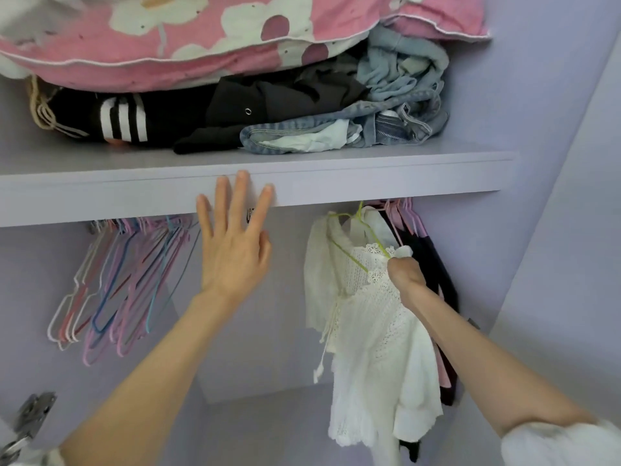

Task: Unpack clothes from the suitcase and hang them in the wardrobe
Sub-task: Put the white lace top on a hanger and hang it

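wardrobe shelf (369,178) | right hand (405,275) grips white blouse (373,348) | left hand (233,253) apart

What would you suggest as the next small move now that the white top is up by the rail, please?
Probably let go with the right hand: the green hanger seems hooked under the shelf and the white top hangs from it. The hook itself is hidden, so ease off slowly. The left hand is free.

Pink floral quilt (188,31) on top of heap on shelf (100,200). Beneath it black striped garment (122,121), black clothes (268,99), crumpled jeans (386,105). Metal hinge (32,415) at lower left.
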### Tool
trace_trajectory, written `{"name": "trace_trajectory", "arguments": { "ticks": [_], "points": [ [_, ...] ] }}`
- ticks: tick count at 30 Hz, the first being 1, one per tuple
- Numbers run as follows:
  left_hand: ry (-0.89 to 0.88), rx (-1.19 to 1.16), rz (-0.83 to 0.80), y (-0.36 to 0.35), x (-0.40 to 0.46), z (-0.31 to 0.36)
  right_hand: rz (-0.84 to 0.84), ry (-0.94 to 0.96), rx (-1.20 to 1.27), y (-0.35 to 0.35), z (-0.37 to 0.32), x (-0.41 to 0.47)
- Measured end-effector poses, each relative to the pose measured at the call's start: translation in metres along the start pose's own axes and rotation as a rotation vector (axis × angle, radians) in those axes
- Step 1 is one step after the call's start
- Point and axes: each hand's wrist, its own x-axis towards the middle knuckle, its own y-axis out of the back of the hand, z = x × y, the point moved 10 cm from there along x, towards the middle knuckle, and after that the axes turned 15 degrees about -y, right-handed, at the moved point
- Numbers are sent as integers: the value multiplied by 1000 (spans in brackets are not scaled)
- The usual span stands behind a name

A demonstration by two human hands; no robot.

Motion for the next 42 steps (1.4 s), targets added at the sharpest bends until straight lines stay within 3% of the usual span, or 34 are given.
{"name": "trace_trajectory", "arguments": {
  "ticks": [5, 10, 19, 24, 29, 33, 42],
  "points": [
    [-27, 63, -29, -11, -2, -3, 36, 18, 30, 0, -30, 20],
    [-11, 93, -32, -15, -4, -7, 27, -60, -9, -10, -16, 48],
    [87, 111, -139, -22, -4, 5, 8, 1, -95, -2, -4, 37],
    [133, -79, -180, -18, -22, 33, 25, 90, -197, 13, 17, 0],
    [134, -374, -448, -23, -70, 87, 45, 255, -355, 18, 48, -66],
    [136, -553, -574, -15, -125, 124, -70, 378, -416, 4, 95, -124],
    [101, -766, -1030, 15, -286, 246, -342, 121, -675, 12, 328, -223]
  ]
}}
